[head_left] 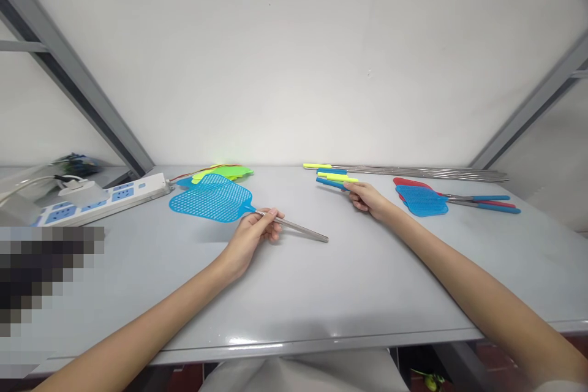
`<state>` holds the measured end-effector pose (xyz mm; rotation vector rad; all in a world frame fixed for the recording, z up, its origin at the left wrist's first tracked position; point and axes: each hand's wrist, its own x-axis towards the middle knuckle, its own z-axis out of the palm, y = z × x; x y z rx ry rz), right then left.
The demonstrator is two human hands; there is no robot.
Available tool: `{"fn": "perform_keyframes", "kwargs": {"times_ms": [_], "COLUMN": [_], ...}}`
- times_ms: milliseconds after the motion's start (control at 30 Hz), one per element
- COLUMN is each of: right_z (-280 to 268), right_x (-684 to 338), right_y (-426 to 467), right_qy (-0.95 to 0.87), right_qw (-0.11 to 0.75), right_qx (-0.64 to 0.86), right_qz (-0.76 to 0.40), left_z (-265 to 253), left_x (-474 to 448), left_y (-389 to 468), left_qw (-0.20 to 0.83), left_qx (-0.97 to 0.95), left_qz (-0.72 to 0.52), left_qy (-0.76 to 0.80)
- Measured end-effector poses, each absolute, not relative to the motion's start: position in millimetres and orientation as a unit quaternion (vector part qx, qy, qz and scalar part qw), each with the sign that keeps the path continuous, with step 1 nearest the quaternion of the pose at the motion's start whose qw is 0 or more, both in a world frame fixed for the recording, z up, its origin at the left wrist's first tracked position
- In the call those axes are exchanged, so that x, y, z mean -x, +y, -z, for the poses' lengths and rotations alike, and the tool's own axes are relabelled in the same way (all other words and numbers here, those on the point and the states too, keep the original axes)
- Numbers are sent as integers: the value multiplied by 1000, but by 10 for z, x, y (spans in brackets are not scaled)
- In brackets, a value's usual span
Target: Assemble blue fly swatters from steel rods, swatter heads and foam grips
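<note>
A fly swatter with a blue mesh head point(214, 199) and a bare metal rod point(303, 231) is pinched in my left hand point(260, 229), close to where head and rod join. The rod's free end points right, just above the table. My right hand point(364, 197) has its fingers closed on the end of a blue handle sleeve point(331, 184), beside the yellow sleeves point(340, 177). Loose swatter heads, green point(234, 171) among them, lie behind the held blue head. Finished-looking swatters, blue point(421, 200) and red point(404, 182), lie to the right with sleeved handles.
A bundle of long metal rods point(427, 172) lies along the wall at the back right. On the left a white power strip point(110, 201) with plugged-in adapters runs across the grey table point(321, 294). Metal frame posts point(78, 67) stand at both sides.
</note>
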<state>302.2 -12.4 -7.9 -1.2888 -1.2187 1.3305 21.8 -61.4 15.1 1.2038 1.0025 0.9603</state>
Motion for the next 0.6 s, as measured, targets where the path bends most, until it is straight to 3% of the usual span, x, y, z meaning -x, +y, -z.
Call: {"fn": "perform_keyframes", "kwargs": {"times_ms": [600], "right_z": [42], "right_x": [-2978], "right_y": [-185], "right_qy": [-498], "right_qw": [458], "right_qx": [497], "right_qz": [-544], "left_z": [-165], "left_x": [-146], "left_y": [-548], "left_qw": [720], "left_qx": [-351], "left_qz": [-502], "left_qy": [327]}}
